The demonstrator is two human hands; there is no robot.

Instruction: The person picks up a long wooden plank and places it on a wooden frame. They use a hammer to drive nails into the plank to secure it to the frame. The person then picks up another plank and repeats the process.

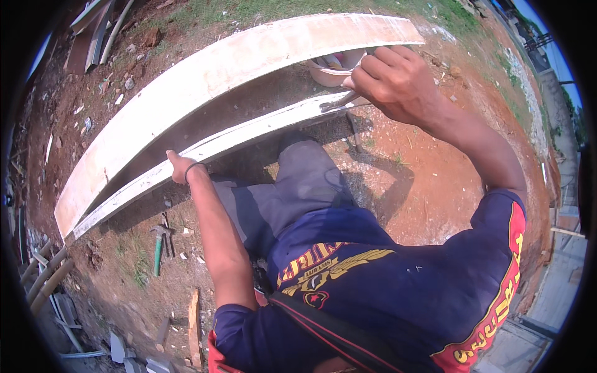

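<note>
Showing matt, chalky white coating over rough wooden boards (205, 74); dull metal hammer head (160, 230) lying on coarse reddish soil (423, 180).

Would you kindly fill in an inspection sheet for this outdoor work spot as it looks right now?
Surface: bare red earth with patches of grass and small stones.
Job's things: a long white-coated board and a narrower white plank alongside it; a pale bucket at the far end.
Clutter: a green-handled hammer on the ground, a wood scrap, pipes at the left edge.
Grippers: left hand rests on the plank's edge; right hand has its grip closed on a slim tool touching the plank.
Cables: nothing seen.
Surroundings: stacked boards top left, a wall at right.
</note>
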